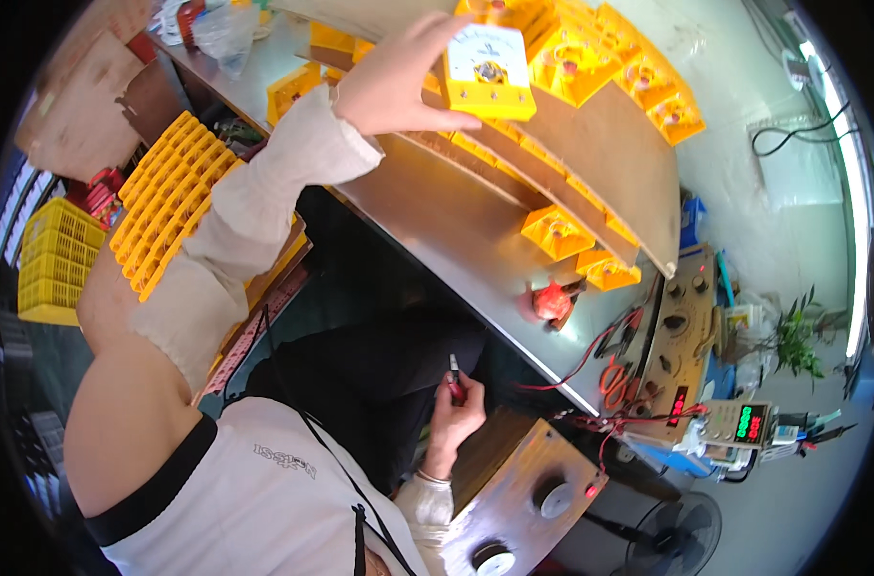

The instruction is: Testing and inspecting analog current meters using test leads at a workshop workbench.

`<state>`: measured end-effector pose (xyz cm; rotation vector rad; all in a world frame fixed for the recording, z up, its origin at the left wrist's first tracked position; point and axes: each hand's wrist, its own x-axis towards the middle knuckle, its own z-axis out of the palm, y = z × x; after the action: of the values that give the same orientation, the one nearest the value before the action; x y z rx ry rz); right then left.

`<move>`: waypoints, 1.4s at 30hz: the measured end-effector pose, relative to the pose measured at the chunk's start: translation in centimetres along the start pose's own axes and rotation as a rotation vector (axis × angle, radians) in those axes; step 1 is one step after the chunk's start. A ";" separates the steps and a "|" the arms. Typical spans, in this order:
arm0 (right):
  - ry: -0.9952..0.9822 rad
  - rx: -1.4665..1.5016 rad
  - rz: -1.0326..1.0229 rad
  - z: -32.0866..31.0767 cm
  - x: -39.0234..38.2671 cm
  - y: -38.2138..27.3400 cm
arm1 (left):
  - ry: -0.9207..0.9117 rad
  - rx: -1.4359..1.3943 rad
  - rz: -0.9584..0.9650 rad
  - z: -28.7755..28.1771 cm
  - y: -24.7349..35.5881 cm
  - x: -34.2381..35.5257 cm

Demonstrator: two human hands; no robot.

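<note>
My left hand (391,84) reaches up and grips a yellow meter (490,79) with a white dial face, thumb along its lower edge and fingers along its upper side. The meter is raised in front of wooden shelf boards bearing more yellow meter housings (573,60). Lower down, beside my dark trousers, my right hand (458,419) is closed round a small red-handled tool (455,382). A pale metal tip points up from it; its exact kind is unclear.
Wooden shelf boards (610,134) stand above a metal bench (437,226). On the bench are a red bundle (552,301) and orange-handled scissors (613,381). A wooden box with knobs (528,480) is near my right arm. Stacked yellow housings (173,202) lie left; a power supply (734,422) stands right.
</note>
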<state>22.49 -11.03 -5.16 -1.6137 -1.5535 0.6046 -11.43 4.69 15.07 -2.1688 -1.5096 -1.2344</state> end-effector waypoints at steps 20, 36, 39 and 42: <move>-0.068 -0.078 -0.203 1.3 5.0 -9.3 | -0.256 -0.418 -0.161 11.5 8.0 -14.3; 0.002 0.076 -0.199 3.2 3.8 -9.4 | -0.270 -0.483 -0.187 11.8 8.0 -14.3; -0.102 0.133 -0.066 2.4 3.9 -9.4 | -0.266 -0.538 -0.210 11.8 7.9 -14.4; -0.100 0.399 0.095 1.2 3.6 -8.8 | -0.296 -0.542 -0.225 11.7 8.0 -14.6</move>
<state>16.78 -7.86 1.91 -1.3732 -1.3264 0.9918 -0.40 -1.61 -0.81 -2.6787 -1.7255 -1.6063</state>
